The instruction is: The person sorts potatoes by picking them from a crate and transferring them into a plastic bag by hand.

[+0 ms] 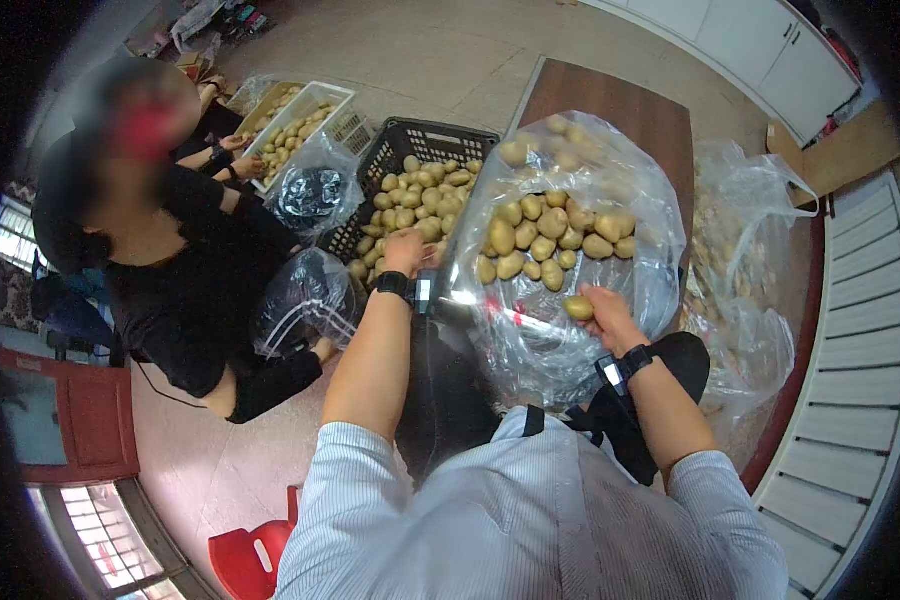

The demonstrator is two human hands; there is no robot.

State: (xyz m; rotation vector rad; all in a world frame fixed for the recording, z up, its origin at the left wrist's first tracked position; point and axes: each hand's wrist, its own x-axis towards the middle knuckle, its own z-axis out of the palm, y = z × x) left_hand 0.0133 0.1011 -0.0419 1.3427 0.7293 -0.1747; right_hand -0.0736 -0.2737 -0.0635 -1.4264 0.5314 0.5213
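My right hand [610, 318] grips a potato [577, 308] between thumb and fingers, just above the near part of a large clear plastic bag [660, 225]. Inside that bag lies a pile of potatoes [545, 235]. To the left, my left hand [406, 252] is at the near right side of a black plastic crate [440, 130], beside the loose potatoes [420, 200] in it. Its fingers reach out to the right, partly apart, and I make out nothing held in them. Both wrists wear dark bands with small devices.
A person in black [190, 240] sits close on the left, beside clear bags [305, 300]. Further back, another person's hands reach into a white crate [345, 125] of potatoes. A brown table [610, 95] supports my bag. More filled plastic bags [740, 260] stand right; a red stool [245, 560] is lower left.
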